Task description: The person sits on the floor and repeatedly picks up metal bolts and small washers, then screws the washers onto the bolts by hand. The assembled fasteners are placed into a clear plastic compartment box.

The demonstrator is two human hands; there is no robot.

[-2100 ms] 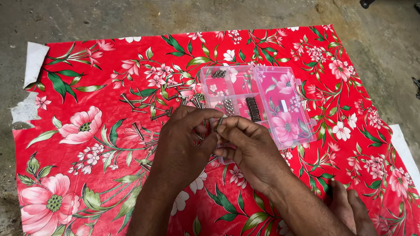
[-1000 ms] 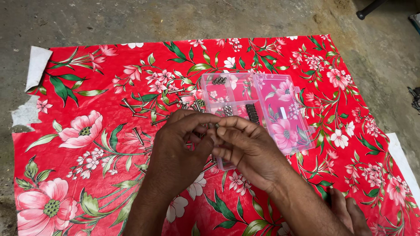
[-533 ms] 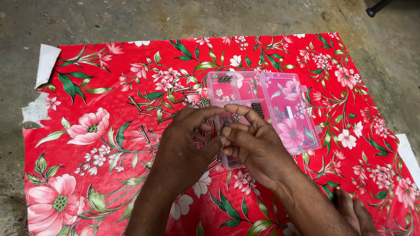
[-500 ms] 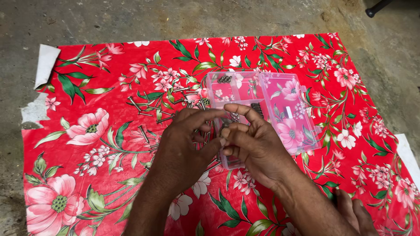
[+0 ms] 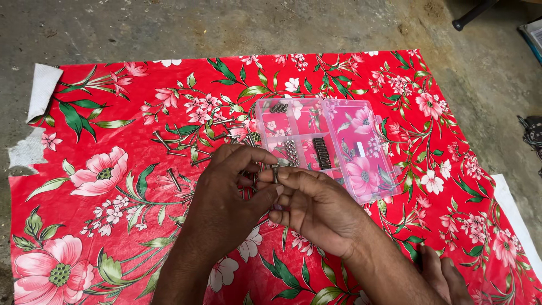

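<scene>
Between our two sets of fingertips, a small metal bolt [image 5: 275, 174] stands almost upright, its long axis running twelve to six. Our right hand [image 5: 316, 212] pinches it from four o'clock, thumb and forefinger pressed on the shank; our left hand [image 5: 223, 206] closes on its head from nine o'clock. At one o'clock, just beside, sits the clear compartment box [image 5: 361, 164]; loose bolts [image 5: 169, 148] lie at ten o'clock on the red floral cloth [image 5: 101, 113].
</scene>
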